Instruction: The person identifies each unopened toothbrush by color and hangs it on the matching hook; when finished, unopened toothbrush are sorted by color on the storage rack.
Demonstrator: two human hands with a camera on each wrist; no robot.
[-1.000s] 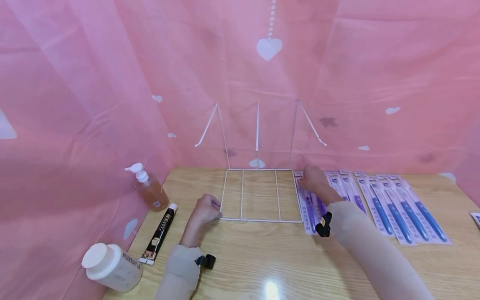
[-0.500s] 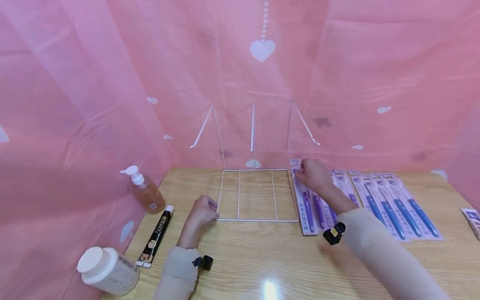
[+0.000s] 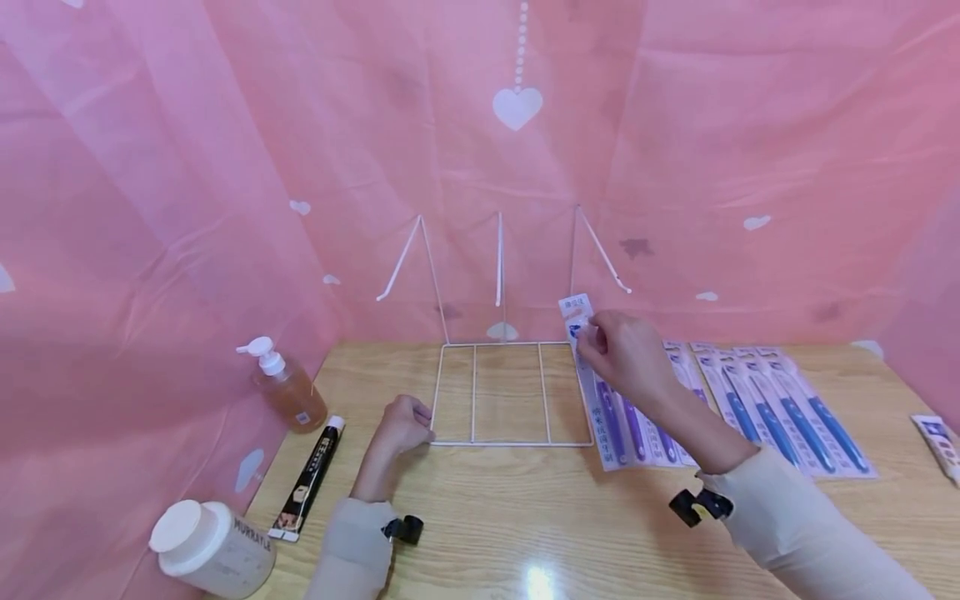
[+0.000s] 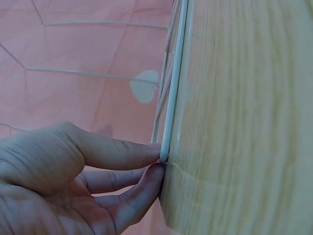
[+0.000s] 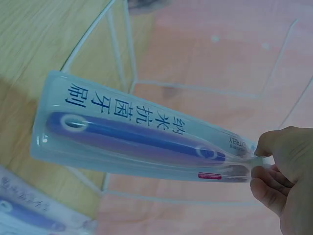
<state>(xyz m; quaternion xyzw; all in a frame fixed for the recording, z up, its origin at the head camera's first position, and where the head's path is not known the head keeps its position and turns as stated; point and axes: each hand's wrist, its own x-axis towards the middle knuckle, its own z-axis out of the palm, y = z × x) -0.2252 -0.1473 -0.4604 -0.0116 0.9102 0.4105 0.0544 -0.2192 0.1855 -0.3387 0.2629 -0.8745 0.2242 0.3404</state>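
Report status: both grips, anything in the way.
Left grip pinching white wire rack, front-left corner. Right grip holding purple-handled toothbrush in clear plastic packaging. No obvious obstruction.

Blue characters on the toothbrush pack (image 5: 137,142), centre of the right wrist view: 纳米抗菌牙刷, running from three o'clock towards nine! Finer print there, too small to trust. Over to the head view, eight o'clock, MURRAYLE on the white jar (image 3: 213,558), dark and bold! Black tube (image 3: 309,479), between seven and eight: lettering, but blurred. Far tube (image 3: 937,446), between three and four: print unreadable too.
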